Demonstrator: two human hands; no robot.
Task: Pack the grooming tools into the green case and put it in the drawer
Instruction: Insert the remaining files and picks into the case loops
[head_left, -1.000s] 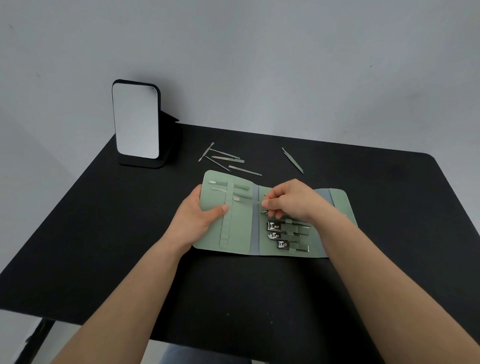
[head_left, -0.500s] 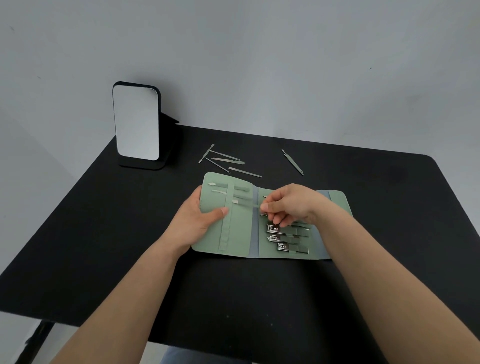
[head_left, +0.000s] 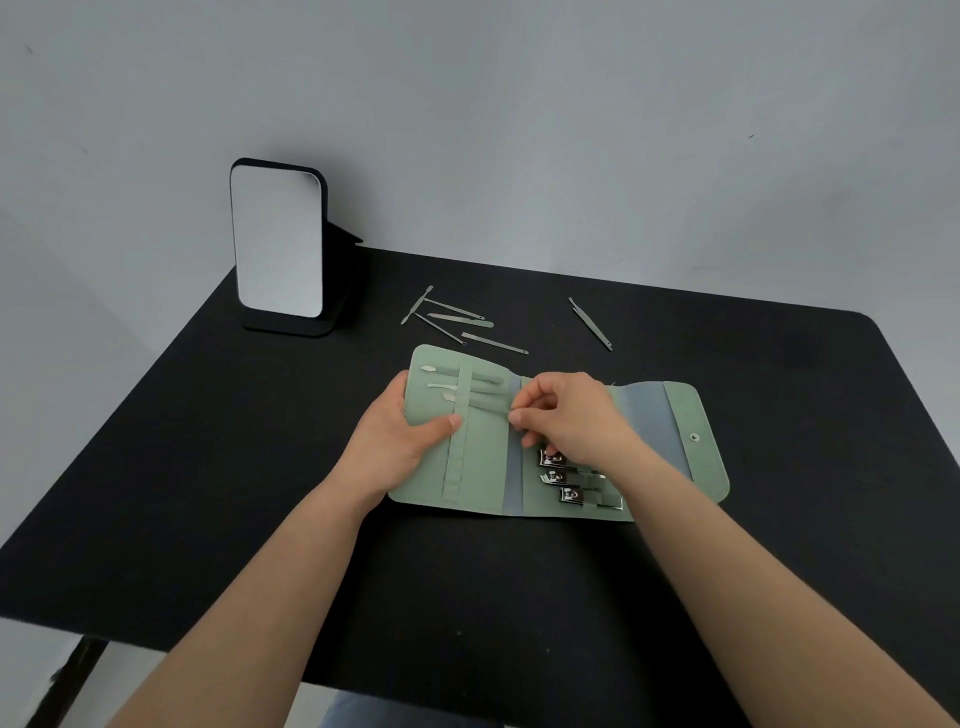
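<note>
The green case lies unfolded on the black table. My left hand holds its left edge, thumb pressed on the left panel. Three thin tools sit under the elastic strap in that panel. My right hand pinches the end of the third thin tool at the case's middle fold. Three nail clippers are strapped in the middle panel, partly under my right wrist. Several loose metal tools lie behind the case, and tweezers lie further right.
A standing mirror on a black base is at the table's back left. The case's snap flap extends to the right. A grey wall is behind the table. No drawer is in view.
My right hand has slid left across the case, pushing the thin tool further under the strap. The case's right flap is now uncovered. My left hand has stayed put.
</note>
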